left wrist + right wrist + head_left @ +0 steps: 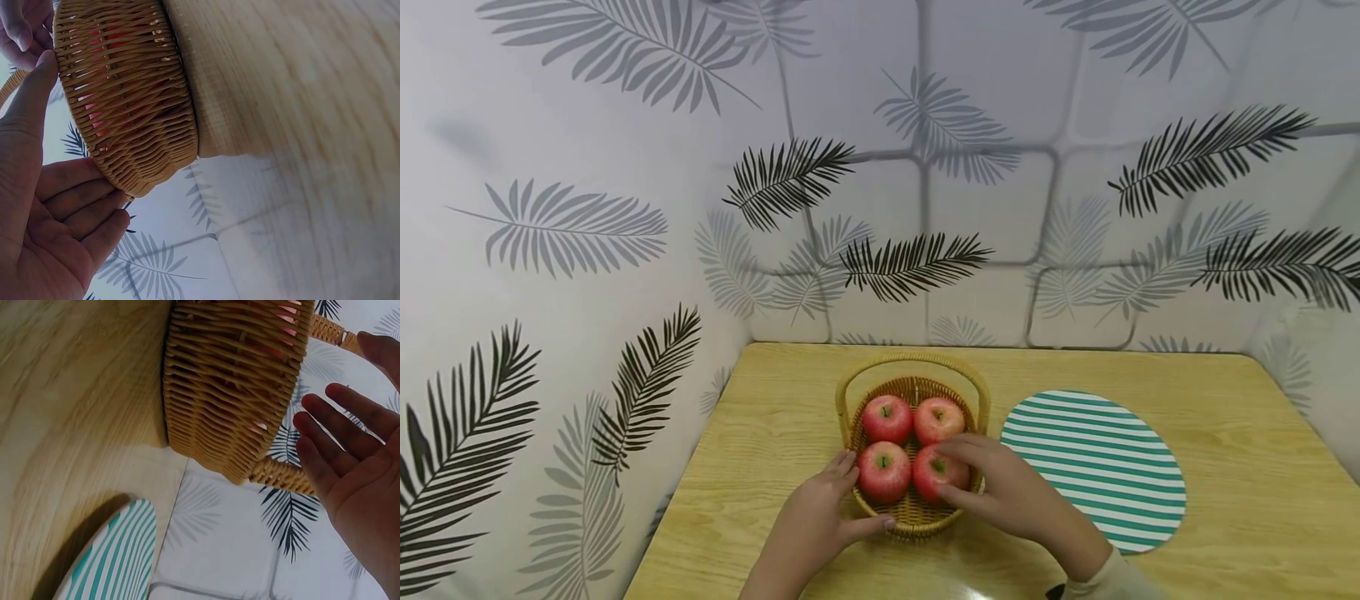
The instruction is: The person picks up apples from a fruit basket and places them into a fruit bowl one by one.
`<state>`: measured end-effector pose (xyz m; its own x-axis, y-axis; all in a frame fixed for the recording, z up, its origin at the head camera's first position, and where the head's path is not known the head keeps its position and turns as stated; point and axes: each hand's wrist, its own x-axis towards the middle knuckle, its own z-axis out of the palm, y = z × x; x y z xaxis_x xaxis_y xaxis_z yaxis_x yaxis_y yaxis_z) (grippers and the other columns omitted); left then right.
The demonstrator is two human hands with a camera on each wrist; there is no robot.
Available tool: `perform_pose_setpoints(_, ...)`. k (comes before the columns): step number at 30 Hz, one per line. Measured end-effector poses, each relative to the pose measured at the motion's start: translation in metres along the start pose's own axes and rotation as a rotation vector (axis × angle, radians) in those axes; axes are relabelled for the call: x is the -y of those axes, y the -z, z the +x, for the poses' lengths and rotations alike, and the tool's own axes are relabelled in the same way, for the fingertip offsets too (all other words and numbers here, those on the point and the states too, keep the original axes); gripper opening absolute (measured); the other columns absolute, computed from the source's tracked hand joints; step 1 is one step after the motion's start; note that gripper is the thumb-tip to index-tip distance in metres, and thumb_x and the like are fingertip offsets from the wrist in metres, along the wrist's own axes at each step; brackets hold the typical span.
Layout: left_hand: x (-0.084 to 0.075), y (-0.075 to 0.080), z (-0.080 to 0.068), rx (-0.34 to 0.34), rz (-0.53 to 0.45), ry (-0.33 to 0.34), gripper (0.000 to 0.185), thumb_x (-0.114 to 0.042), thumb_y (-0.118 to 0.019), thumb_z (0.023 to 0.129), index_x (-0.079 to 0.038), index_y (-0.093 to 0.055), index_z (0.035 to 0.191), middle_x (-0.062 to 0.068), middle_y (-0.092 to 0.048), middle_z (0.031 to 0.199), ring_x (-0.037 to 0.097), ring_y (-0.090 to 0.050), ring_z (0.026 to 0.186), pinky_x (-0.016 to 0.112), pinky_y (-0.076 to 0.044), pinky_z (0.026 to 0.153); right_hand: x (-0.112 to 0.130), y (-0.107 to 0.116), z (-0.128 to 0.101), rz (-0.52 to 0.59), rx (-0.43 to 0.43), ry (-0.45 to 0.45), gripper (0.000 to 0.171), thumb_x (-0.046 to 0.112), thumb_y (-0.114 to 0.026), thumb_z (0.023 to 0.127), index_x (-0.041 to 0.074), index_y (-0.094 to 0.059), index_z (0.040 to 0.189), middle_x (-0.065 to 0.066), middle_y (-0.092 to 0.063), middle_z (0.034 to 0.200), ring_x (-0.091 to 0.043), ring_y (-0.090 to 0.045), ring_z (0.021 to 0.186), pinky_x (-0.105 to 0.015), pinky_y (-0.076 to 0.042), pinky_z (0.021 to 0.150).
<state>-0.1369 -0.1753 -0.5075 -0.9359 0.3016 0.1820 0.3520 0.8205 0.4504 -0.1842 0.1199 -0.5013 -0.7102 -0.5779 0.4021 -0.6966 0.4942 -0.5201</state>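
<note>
A round wicker basket with a raised handle stands on the table. Inside lie several red apples, among them the back left apple, back right apple, front left apple and front right apple. My left hand touches the basket's left and near side, thumb and fingers spread along its wall. The right hand reaches over the right rim, fingers and thumb apart about the front right apple. In the right wrist view, that hand has loose, spread fingers beside the basket.
A round board with green and white stripes lies on the wooden table, right of the basket. Behind the table rises a pale backdrop printed with grey and black leaves.
</note>
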Motion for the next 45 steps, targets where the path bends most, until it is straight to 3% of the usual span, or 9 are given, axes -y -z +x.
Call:
perform_pose_setpoints(7,-0.003,0.002,0.0,-0.01,-0.003,-0.018,0.09,-0.062,-0.083,0.082,0.009,-0.068,0.135,0.027,-0.061,0.147,0.039,-0.059,0.14,0.052,-0.058,0.106,0.003,-0.01,0.011,-0.018,0.052,-0.06,0.054,0.039,-0.082,0.095,0.012,-0.069,0.139,-0.003,-0.07,0.14,-0.024,-0.064,0.134,-0.05,-0.057,0.108)
perform_pose_setpoints(16,0.001,-0.001,0.0,-0.011,-0.003,-0.01,0.091,-0.065,-0.081,0.083,0.006,-0.067,0.137,0.025,-0.06,0.148,0.037,-0.059,0.142,0.051,-0.058,0.107,0.008,-0.017,0.022,-0.051,0.08,-0.066,0.057,0.039,-0.082,0.094,0.011,-0.067,0.142,-0.004,-0.068,0.144,-0.03,-0.061,0.139,-0.054,-0.056,0.11)
perform_pose_setpoints(29,0.001,-0.001,0.0,-0.016,0.011,-0.018,0.088,-0.062,-0.084,0.083,0.008,-0.068,0.135,0.026,-0.061,0.146,0.037,-0.06,0.141,0.051,-0.059,0.105,0.009,-0.025,0.034,-0.066,0.112,-0.037,0.062,0.036,-0.086,0.091,0.005,-0.067,0.14,-0.007,-0.069,0.142,-0.029,-0.062,0.136,-0.052,-0.054,0.112)
perform_pose_setpoints(45,0.005,-0.003,0.0,0.001,0.015,-0.006,0.094,-0.07,-0.078,0.083,0.006,-0.068,0.136,0.024,-0.06,0.148,0.036,-0.057,0.143,0.05,-0.058,0.107,0.002,-0.041,0.041,-0.115,0.149,-0.003,0.064,0.038,-0.086,0.09,0.006,-0.066,0.141,-0.007,-0.07,0.141,-0.027,-0.063,0.136,-0.05,-0.053,0.114)
